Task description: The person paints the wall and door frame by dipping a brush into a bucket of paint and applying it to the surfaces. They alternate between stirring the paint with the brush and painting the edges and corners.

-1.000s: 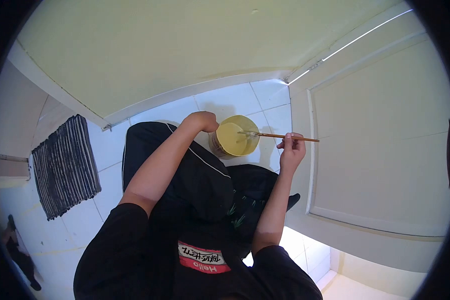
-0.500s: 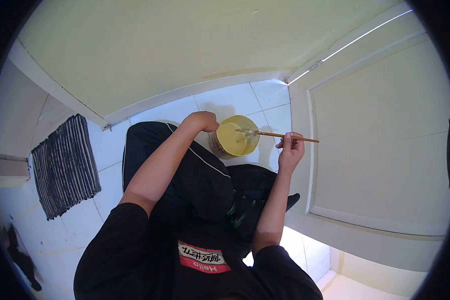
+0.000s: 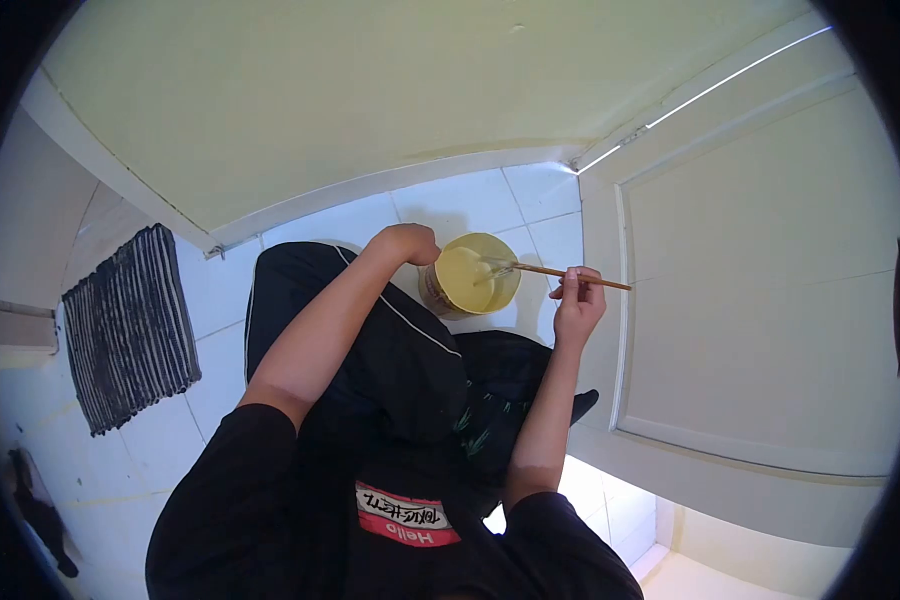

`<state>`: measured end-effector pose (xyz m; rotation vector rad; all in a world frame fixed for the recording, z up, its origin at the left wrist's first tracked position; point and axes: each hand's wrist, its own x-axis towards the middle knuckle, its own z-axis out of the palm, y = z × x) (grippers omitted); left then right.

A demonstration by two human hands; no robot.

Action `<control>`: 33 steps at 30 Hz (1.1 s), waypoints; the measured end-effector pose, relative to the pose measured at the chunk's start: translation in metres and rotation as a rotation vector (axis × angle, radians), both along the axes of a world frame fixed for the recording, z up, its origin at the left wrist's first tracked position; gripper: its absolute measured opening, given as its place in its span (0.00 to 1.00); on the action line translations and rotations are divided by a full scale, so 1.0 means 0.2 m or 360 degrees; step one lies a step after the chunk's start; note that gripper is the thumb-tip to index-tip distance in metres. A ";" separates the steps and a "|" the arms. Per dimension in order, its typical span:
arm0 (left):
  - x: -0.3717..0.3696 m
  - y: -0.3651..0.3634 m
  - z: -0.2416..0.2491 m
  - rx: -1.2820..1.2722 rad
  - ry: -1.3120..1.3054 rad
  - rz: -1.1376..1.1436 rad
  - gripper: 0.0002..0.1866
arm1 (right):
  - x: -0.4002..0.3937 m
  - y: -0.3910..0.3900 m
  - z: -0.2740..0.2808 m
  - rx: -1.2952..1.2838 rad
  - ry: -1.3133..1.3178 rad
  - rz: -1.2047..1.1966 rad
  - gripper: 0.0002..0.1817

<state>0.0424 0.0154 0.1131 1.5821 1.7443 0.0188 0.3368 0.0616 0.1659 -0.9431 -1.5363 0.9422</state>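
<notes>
A round bucket with pale yellow paint inside stands on the tiled floor in front of my knees. My left hand is closed at its left rim, the fingertips partly hidden. Between the thumb and fingers of my right hand is the thin wooden handle of a paintbrush. The brush lies nearly level, its paint-coated head inside the bucket over the paint. Whether the bristles touch the paint is hard to tell.
A pale yellow wall with a white baseboard rises ahead. On the right is a panelled door, close to the brush's handle end. A striped dark mat lies on the white tiles at left. My dark-clad legs are folded beneath me.
My right hand has shifted slightly to the left and down, and the brush handle tilts a little more. The left hand stays at the bucket rim.
</notes>
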 end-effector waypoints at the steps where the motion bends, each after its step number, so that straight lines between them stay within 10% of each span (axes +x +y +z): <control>1: 0.00 0.00 0.00 -0.0003 -0.0001 -0.0002 0.27 | 0.00 0.00 -0.01 0.0033 -0.0101 -0.0053 0.07; 33: 0.01 0.00 0.03 -0.0041 0.0023 0.0062 0.25 | 0.04 0.00 -0.04 -0.0034 -0.0178 -0.0092 0.04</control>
